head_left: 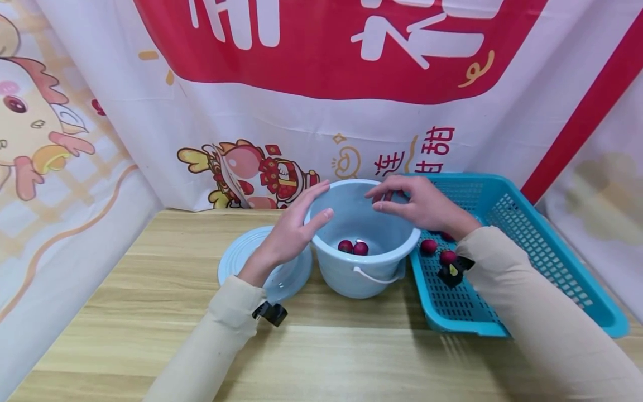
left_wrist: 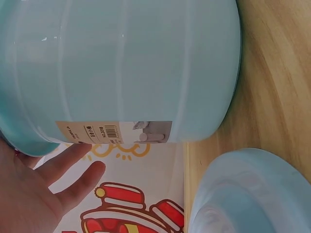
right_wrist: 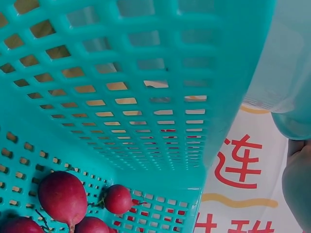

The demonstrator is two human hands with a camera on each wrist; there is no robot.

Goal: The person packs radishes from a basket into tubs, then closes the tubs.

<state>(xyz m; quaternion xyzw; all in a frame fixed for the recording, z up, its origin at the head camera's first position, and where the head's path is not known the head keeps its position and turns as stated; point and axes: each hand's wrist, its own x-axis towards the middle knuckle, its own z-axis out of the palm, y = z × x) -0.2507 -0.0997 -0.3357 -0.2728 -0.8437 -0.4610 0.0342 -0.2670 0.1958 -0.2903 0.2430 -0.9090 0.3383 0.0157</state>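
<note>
A light blue bucket (head_left: 341, 276) stands upright on the table, its white handle hanging down in front. Two red radishes (head_left: 360, 248) lie at its bottom. My left hand (head_left: 291, 233) rests against the bucket's left rim, fingers extended and thumb at the edge; the left wrist view shows fingers beside the labelled wall. Over the right part of the opening, my right hand (head_left: 419, 205) hangs with loosely bent fingers, nothing visible between them. To the right, a teal basket (head_left: 547, 245) holds several more radishes (right_wrist: 62, 196).
A light blue lid (head_left: 233, 262) lies on the wooden table (head_left: 166, 301), left of the bucket. The basket's left side stands close against the bucket. Behind everything hangs a printed cloth (head_left: 301, 128), with more cloth along both sides.
</note>
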